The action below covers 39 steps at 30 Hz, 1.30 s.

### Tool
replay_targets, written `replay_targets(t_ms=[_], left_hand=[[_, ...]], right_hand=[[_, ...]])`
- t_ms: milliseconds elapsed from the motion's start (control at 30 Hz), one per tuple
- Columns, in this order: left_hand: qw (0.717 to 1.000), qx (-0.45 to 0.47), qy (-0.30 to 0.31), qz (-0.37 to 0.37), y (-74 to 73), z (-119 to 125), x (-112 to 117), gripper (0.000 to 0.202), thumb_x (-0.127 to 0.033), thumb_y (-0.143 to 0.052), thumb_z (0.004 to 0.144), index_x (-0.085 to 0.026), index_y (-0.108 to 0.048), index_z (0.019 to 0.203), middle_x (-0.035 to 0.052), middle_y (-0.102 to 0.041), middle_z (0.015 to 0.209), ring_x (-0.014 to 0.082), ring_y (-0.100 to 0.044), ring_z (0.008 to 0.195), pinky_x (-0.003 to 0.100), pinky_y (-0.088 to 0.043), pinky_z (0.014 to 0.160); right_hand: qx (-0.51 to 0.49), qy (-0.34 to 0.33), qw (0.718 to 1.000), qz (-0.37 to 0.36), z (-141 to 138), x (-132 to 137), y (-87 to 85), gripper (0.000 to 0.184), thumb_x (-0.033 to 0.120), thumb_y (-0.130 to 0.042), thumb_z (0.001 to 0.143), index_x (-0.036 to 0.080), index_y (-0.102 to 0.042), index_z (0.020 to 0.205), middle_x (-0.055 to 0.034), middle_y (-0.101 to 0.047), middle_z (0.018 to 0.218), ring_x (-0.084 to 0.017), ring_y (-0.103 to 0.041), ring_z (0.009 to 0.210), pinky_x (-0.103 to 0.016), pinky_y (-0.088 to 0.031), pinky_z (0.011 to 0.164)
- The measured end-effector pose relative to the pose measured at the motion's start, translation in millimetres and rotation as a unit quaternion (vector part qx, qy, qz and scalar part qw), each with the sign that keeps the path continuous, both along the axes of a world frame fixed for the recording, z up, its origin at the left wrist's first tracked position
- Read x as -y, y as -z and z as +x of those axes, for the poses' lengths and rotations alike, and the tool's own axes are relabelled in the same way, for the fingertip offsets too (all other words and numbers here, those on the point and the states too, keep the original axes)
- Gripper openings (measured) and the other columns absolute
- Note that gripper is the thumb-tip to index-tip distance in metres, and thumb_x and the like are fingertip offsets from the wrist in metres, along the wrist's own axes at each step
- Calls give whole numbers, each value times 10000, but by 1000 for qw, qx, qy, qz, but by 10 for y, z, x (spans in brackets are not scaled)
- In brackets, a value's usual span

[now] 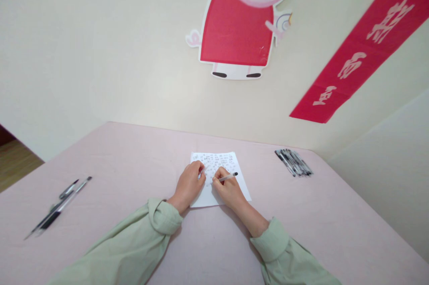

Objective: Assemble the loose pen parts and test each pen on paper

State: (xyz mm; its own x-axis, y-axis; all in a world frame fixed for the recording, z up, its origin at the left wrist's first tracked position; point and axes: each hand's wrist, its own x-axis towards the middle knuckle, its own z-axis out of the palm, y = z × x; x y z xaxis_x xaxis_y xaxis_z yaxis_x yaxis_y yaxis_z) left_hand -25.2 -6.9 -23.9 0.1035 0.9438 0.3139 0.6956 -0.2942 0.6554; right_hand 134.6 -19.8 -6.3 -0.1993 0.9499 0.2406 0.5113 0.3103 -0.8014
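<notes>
A white sheet of paper (237, 189) lies on the pink-covered table, its upper part filled with rows of small dark handwriting. My right hand (229, 190) rests on the sheet, its fingers closed around a pen (228, 177). The pen is clear with a black end and leans up to the right, its tip low at the writing. My left hand (189, 184) lies on the paper's left edge with fingers curled. Something small and greyish shows by its thumb and forefinger, too small to name.
Two pens (63, 203) lie at the left of the table (134, 164). A row of several pens (294, 162) lies at the right rear. Behind the table rises a pale wall (117, 52) with a cartoon pig cutout (237, 30) and a red banner (355, 57).
</notes>
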Motion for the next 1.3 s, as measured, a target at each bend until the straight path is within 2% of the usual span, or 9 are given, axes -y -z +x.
replay_targets(t_ms=[300, 567, 833, 933, 1033, 1300], left_hand=[[1000, -5, 0, -1, -11, -1, 10, 71, -156, -453, 788, -215, -467, 826, 29, -550, 812, 203, -530, 794, 335, -432, 730], [1000, -3, 2, -5, -17, 2, 14, 71, -151, -453, 793, -209, -468, 831, 39, -556, 834, 207, -528, 810, 342, -434, 748], [1000, -14, 22, 1, -70, 20, 49, 94, -150, -461, 812, -212, -501, 869, 45, -582, 880, 211, -549, 852, 336, -444, 767], [999, -24, 41, 8, -95, 38, 75, 105, -153, -456, 825, -209, -518, 890, 54, -587, 903, 216, -548, 874, 340, -443, 771], [999, -22, 47, 8, -109, 51, 91, 113, -148, -453, 830, -209, -525, 892, 53, -584, 904, 212, -546, 867, 341, -445, 768], [998, 5, 68, 13, -91, 55, 89, 146, -152, -453, 829, -203, -545, 930, 58, -599, 931, 205, -563, 872, 337, -455, 788]], right_hand=[[6, -7, 1000, -23, 7, -3, 2, 104, 204, -459, 759, 223, -426, 662, 55, -452, 583, -133, -445, 585, -239, -318, 567], [5, -2, 1000, -16, 22, -20, 14, 111, 201, -446, 767, 223, -403, 668, 59, -426, 600, -133, -441, 601, -248, -315, 595], [-130, 46, 990, -2, 155, -178, 36, 178, 348, -541, 817, 210, -498, 713, 44, -477, 633, -133, -463, 612, -246, -365, 597], [-153, 35, 988, -1, 171, -193, -20, 177, 372, -569, 816, 206, -550, 759, 36, -509, 654, -124, -455, 585, -243, -361, 568], [-180, 11, 983, -37, 150, -168, -63, 240, 413, -512, 855, 198, -581, 773, 31, -527, 625, -111, -431, 518, -243, -353, 526], [-222, 42, 973, -53, 139, -184, 3, 218, 401, -546, 834, 211, -479, 749, 28, -602, 608, -92, -430, 448, -219, -342, 460]])
